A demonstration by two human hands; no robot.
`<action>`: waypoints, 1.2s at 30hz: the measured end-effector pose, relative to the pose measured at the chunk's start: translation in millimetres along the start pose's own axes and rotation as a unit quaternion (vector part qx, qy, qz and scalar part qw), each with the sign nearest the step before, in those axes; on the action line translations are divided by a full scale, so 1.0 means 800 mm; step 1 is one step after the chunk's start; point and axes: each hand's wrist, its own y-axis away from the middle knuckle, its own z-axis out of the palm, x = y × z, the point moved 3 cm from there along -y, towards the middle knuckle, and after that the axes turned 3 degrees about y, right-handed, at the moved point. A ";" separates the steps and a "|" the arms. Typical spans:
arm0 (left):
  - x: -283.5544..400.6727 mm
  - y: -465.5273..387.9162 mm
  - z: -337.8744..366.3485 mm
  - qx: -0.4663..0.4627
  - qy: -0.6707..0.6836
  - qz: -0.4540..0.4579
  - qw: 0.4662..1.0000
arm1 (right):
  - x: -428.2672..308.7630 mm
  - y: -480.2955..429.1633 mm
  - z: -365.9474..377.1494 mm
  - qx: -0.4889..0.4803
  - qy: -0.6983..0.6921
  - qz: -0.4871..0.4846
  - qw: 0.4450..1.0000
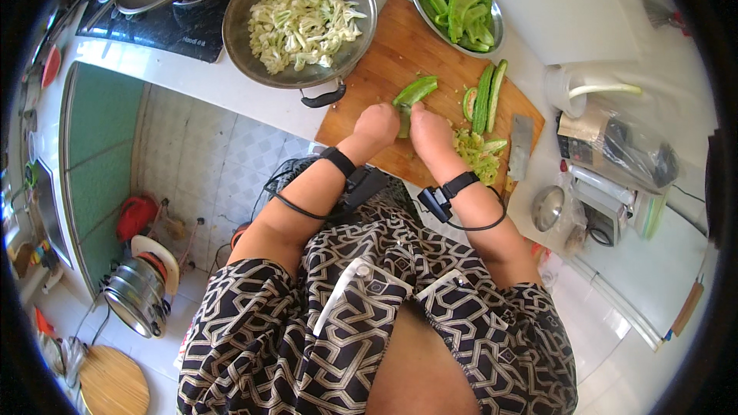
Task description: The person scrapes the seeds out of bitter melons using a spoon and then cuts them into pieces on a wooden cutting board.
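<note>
A halved green bitter gourd point(424, 90) is between my two hands over the wooden cutting board point(369, 83). My left hand point(377, 124) grips it from the left, fingers curled. My right hand point(429, 127) closes on its near end from the right; any small tool in the fingers is hidden. To the right of my right hand lies a heap of scraped pith and seeds point(475, 155). Beyond the heap are several long bitter gourd halves point(483, 98), some with the cut side showing. A cleaver point(521, 147) rests flat along the board's right edge.
A wide steel pan point(230, 29) of cauliflower florets point(300, 23) overlaps the board's left side. At the back, a metal plate point(500, 26) holds hollowed gourd pieces point(461, 6). An induction cooktop point(173, 34) is far left; a metal bowl point(548, 207) and a scale-like appliance point(599, 210) stand right.
</note>
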 end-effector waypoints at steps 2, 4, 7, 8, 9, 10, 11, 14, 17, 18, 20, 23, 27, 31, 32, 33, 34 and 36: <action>0.000 -0.003 0.002 -0.001 -0.059 0.035 0.998 | -0.006 0.010 0.000 0.030 -0.027 -0.045 0.998; -0.001 -0.003 0.007 -0.057 -0.072 0.035 0.995 | -0.005 0.015 0.004 0.017 -0.020 -0.037 0.999; -0.002 -0.001 0.000 0.010 0.082 -0.082 0.993 | 0.002 0.009 0.008 0.016 -0.011 -0.025 1.000; -0.001 0.001 -0.004 0.002 0.071 -0.075 0.995 | 0.007 0.004 0.008 0.010 -0.007 -0.020 1.000; 0.002 0.001 -0.008 -0.004 0.061 -0.061 0.996 | 0.014 -0.002 0.005 0.036 -0.013 0.010 0.999; 0.006 0.003 -0.012 -0.011 0.051 -0.047 0.997 | 0.021 -0.011 0.001 0.055 -0.018 0.038 0.998; 0.007 0.004 -0.018 0.009 0.064 -0.074 0.995 | 0.027 -0.019 -0.003 0.082 -0.024 0.062 0.994; 0.015 0.004 -0.031 0.046 0.094 -0.119 0.987 | 0.033 -0.034 -0.010 0.077 -0.012 0.051 0.996; 0.018 0.002 -0.037 0.054 0.113 -0.108 0.986 | 0.027 -0.032 -0.012 0.057 0.009 0.051 0.997; 0.019 0.002 -0.036 0.060 0.118 -0.108 0.985 | 0.023 -0.027 -0.010 0.038 0.019 0.050 0.998; 0.019 0.000 -0.033 0.064 0.127 -0.108 0.984 | 0.014 -0.016 -0.008 0.022 0.025 0.029 0.999; 0.014 0.001 -0.030 0.062 0.137 -0.115 0.982 | 0.007 -0.007 -0.012 0.034 0.009 0.046 0.998; 0.012 -0.003 -0.029 0.068 0.149 -0.095 0.982 | 0.005 -0.014 -0.017 -0.012 0.023 -0.002 1.000; 0.009 -0.008 -0.029 0.075 0.163 -0.103 0.978 | 0.003 -0.020 -0.020 0.002 0.029 0.008 1.000; 0.009 -0.009 -0.028 0.070 0.162 -0.108 0.978 | 0.001 -0.016 -0.018 0.006 0.027 0.017 0.999; 0.010 -0.009 -0.028 0.074 0.163 -0.106 0.978 | -0.002 -0.010 -0.013 -0.010 0.023 0.023 0.999; 0.012 -0.008 -0.028 0.067 0.162 -0.108 0.979 | -0.005 -0.003 -0.009 -0.022 0.016 0.023 0.999; 0.013 -0.008 -0.032 0.069 0.156 -0.105 0.980 | -0.007 0.003 -0.003 -0.061 0.011 0.013 0.998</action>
